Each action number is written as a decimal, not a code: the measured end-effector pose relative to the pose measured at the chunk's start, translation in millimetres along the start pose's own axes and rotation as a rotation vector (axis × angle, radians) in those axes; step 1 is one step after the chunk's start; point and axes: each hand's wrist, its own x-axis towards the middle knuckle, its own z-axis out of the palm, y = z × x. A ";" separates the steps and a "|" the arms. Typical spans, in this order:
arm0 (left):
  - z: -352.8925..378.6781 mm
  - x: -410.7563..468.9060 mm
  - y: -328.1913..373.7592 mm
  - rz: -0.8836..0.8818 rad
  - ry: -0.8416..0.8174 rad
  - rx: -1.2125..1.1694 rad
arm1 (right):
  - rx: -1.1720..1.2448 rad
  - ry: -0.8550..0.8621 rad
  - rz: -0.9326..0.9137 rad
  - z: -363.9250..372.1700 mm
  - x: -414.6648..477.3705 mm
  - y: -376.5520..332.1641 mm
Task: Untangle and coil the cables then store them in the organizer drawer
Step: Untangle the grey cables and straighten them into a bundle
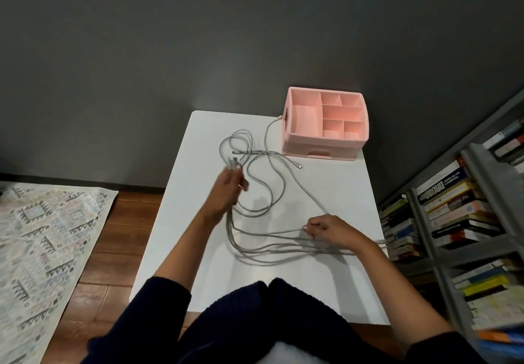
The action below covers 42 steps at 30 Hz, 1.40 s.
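Grey cables (pixel 230 227) lie in loose, tangled loops across the middle of the white table (pixel 198 142). One strand runs to the left side of the pink organizer (pixel 324 144) at the far right corner, whose drawer (pixel 320 154) is closed. The left hand (pixel 229 186), slightly blurred, has its fingers curled round a bunch of cable ends. The right hand (pixel 329 229), nearer and to the right, pinches a single strand between thumb and fingers. A bookshelf (pixel 453 208) stands at the right.

Left hand (pixel 231 185) blurred around cables (pixel 230 230); bookshelf (pixel 453 208) cropped right.
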 end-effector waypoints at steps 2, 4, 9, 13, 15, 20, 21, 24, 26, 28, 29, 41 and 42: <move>14.0 -7.8 -2.1 -0.043 -0.178 0.060 | 0.001 0.005 -0.054 -0.8 1.9 -19.7; 21.9 -15.4 -0.7 -0.090 -0.310 0.095 | 0.041 0.023 -0.099 -4.4 2.2 -37.3; 29.5 -22.1 0.5 -0.152 -0.492 0.073 | 0.133 0.056 -0.206 -14.0 3.8 -65.1; 17.8 -12.7 -2.1 -0.133 -0.271 0.082 | 0.160 0.072 -0.228 -23.2 5.0 -62.2; 13.7 -9.0 -4.1 -0.087 -0.188 0.118 | 0.123 0.052 -0.208 -24.4 7.6 -57.2; -1.4 -1.8 -10.2 0.032 0.055 0.235 | 0.094 -0.016 -0.197 -28.8 10.0 -45.5; -7.7 0.1 -12.3 0.026 0.092 0.189 | 0.094 -0.013 -0.189 -32.4 9.6 -41.7; -18.3 1.2 -18.3 0.014 0.138 0.208 | 0.092 0.012 -0.164 -40.7 9.8 -32.3; -23.9 3.7 -25.0 -0.020 0.224 0.212 | 0.115 0.040 -0.167 -43.8 8.2 -29.5; -29.9 5.0 -30.8 -0.079 0.280 0.130 | 0.145 0.081 -0.161 -48.5 6.4 -25.3; -31.8 4.9 -33.7 -0.094 0.284 0.117 | 0.157 0.101 -0.158 -50.8 5.9 -23.3; -36.7 3.2 -47.2 -0.212 0.406 0.090 | 0.202 0.303 -0.175 -70.4 15.3 -16.8; -38.1 2.9 -47.7 -0.220 0.416 0.093 | 0.209 0.307 -0.177 -71.7 12.6 -19.3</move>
